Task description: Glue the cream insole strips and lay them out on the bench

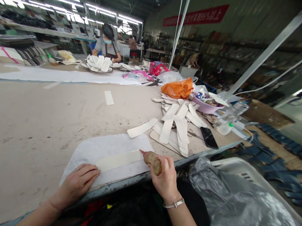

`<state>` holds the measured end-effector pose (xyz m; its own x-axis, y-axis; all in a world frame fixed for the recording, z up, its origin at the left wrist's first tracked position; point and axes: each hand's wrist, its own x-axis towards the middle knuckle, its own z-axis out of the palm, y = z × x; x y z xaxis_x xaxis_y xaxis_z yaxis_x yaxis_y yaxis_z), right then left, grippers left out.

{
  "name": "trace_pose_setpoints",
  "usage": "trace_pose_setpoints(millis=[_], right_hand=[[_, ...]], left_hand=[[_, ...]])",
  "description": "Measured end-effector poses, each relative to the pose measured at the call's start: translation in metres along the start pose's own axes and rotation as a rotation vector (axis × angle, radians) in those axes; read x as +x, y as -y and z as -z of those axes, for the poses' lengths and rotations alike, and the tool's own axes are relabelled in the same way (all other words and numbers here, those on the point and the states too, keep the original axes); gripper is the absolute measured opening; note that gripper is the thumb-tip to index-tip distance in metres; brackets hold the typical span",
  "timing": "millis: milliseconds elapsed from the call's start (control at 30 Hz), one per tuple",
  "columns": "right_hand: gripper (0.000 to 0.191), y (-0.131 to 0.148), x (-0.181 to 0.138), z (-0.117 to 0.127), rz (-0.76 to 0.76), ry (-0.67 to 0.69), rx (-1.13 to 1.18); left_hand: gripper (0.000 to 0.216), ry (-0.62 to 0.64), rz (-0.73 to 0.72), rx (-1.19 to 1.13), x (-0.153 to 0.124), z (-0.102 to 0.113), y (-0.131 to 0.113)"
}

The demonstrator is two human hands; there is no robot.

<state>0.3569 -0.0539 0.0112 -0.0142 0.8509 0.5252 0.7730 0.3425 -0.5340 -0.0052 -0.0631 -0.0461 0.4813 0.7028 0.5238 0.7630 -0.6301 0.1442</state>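
My right hand [166, 178] is wrapped round a brownish squeeze bottle [153, 161] with a thin red nozzle. The nozzle tip points left, at the right end of a long cream strip [120, 159]. That strip lies on a white sheet [102, 145] with rounded corners, near the table's front edge. Flat on the strip's left end rests my left hand [80, 181], fingers stretched out and holding nothing. Another cream strip [142, 128] overlaps the sheet's upper right edge. Just beyond it spreads a pile of similar strips [175, 123].
Right of the pile are scissors [194, 134], a black phone [209, 138], a purple basin [208, 106] and an orange bag [178, 88]. A lone white piece [109, 97] lies farther back. A co-worker [108, 44] sits across the table [52, 121]. Grey plastic [228, 193] lies by my right side.
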Motion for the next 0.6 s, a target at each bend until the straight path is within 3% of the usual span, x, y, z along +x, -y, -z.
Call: trace_pose_setpoints(millis=[167,300,433,600], right_hand=[[0.031,-0.005,0.004,0.009,-0.021,-0.051,-0.058],[0.033,0.008,0.005,0.006,0.035,-0.080,0.089],[0.037,0.033,0.003,-0.011,0.113,0.020,0.341],[0.040,0.061,0.000,-0.040,0.140,0.187,0.462]], left_hand=[[0.019,-0.040,0.024,-0.008,-0.004,-0.004,0.000],[0.016,-0.036,0.039,-0.023,-0.001,-0.002,-0.005],[0.015,-0.034,0.049,-0.043,0.005,0.004,-0.013],[0.016,-0.021,0.051,-0.076,0.010,0.009,-0.016]])
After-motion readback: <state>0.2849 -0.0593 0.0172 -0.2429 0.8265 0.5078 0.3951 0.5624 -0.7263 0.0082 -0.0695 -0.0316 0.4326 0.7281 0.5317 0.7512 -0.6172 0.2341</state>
